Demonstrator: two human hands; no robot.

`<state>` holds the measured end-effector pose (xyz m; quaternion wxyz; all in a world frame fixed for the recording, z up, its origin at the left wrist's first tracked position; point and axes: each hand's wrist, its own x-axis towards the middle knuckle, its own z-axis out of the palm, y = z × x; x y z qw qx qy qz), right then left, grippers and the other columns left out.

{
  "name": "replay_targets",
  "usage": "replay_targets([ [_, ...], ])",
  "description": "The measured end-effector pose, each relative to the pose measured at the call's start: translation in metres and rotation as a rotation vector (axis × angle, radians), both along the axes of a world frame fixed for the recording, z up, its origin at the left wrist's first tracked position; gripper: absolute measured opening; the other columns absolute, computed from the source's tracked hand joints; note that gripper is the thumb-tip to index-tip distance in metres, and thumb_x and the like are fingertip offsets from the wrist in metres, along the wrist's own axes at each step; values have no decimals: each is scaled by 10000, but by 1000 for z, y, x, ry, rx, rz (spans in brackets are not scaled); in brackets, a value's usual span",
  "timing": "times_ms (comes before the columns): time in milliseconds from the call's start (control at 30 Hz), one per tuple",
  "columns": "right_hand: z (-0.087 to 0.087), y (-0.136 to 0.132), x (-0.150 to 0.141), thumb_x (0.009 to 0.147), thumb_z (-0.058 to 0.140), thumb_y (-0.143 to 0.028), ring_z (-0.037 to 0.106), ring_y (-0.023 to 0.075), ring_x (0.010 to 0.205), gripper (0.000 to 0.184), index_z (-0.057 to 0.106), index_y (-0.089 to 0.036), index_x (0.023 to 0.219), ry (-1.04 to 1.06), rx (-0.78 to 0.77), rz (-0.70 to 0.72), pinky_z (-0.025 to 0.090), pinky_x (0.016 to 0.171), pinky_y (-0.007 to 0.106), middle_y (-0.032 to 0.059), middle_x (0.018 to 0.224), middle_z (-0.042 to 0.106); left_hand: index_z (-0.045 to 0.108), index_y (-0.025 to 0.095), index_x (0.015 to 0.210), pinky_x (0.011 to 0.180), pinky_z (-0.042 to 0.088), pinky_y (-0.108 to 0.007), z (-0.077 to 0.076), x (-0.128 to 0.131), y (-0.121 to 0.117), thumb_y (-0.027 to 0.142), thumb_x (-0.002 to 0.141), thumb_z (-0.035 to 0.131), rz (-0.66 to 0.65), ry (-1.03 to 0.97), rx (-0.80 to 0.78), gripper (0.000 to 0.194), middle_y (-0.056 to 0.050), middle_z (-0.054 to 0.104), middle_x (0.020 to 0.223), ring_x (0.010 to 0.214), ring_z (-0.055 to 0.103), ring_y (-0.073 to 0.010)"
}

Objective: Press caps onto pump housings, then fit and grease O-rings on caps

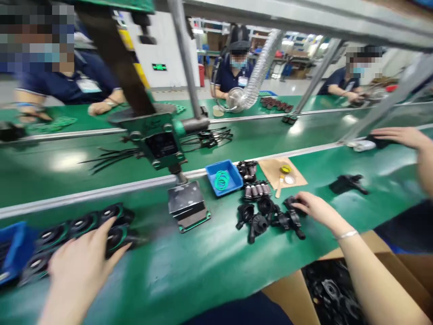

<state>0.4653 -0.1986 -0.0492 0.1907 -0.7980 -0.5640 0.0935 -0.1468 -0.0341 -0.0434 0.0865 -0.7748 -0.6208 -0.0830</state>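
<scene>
The black part with a green ring [117,238] lies between the spread thumb and fingers of the open left hand [81,257]. The right hand [316,210] touches the black housings [284,219]; its grip cannot be determined. The press [160,142] stands between the hands.

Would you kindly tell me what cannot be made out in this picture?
All in the head view:
- Left hand: blur hides whether it grips the black housing by its fingers.
- Black fitting: partly covered by the right hand.
- Blue bin at far left: cut off by the left edge.
- Cardboard box: cut off by the bottom edge.
</scene>
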Motion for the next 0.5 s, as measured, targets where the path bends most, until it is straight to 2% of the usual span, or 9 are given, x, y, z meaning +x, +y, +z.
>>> replay_targets([
  [33,-11,-5,-8,737,531,-767,670,240,795,575,668,-216,833,21,36,2,561,770,382,88,877,699,484,176,1336,766,509,-512,6,8,-10,513,875,467,-62,34,3,572,-123,713,938,862,657,-372],
  [100,-27,-12,-13,724,478,-815,672,324,861,616,668,-240,839,58,131,-33,537,840,527,125,921,705,487,122,1322,839,517,-474,11,22,-28,416,849,588,-217,-61,5,565,-173,697,1057,960,668,-350],
  [133,-32,-14,-11,692,487,-834,669,356,839,612,668,-261,808,81,169,-58,522,826,580,133,889,706,474,144,1334,877,517,-463,10,29,-35,369,839,629,-262,-140,16,565,-165,682,1103,1007,665,-332],
  [200,-35,-15,-7,660,535,-824,671,383,788,528,666,-322,757,125,218,-133,511,750,614,130,842,707,410,205,1395,953,513,-439,5,40,-48,293,844,657,-319,-290,-16,610,-136,630,1196,1107,640,-290],
  [267,-24,-12,-11,694,592,-747,675,398,906,390,681,-399,845,213,324,-242,515,775,615,115,953,712,353,262,1439,993,509,-420,-3,51,-57,237,854,659,-365,-414,-71,661,-110,582,1249,1163,615,-258],
  [333,-1,-9,-31,738,650,-635,613,389,1137,324,669,-450,1003,369,499,-314,496,968,610,75,1163,671,330,287,1458,1018,503,-421,-10,64,-63,207,845,676,-425,-517,-115,709,-105,540,1284,1204,587,-251],
  [400,25,-4,-66,746,705,-549,552,360,1248,333,662,-454,1063,524,594,-286,416,1137,575,31,1280,620,326,281,1463,1044,490,-437,-15,79,-65,204,810,722,-491,-615,-158,768,-118,501,1314,1249,548,-263],
  [433,36,-1,-86,752,717,-525,558,343,1248,313,671,-442,1050,556,554,-222,399,1166,557,26,1286,619,326,272,1465,1059,482,-445,-17,87,-65,204,790,744,-521,-665,-190,797,-125,488,1327,1269,531,-269],
  [500,49,9,-128,737,743,-519,628,324,1154,289,702,-372,982,580,406,-61,479,1100,541,44,1193,673,327,257,1466,1093,456,-466,-24,101,-66,204,759,772,-566,-760,-279,837,-135,481,1350,1304,502,-280],
])
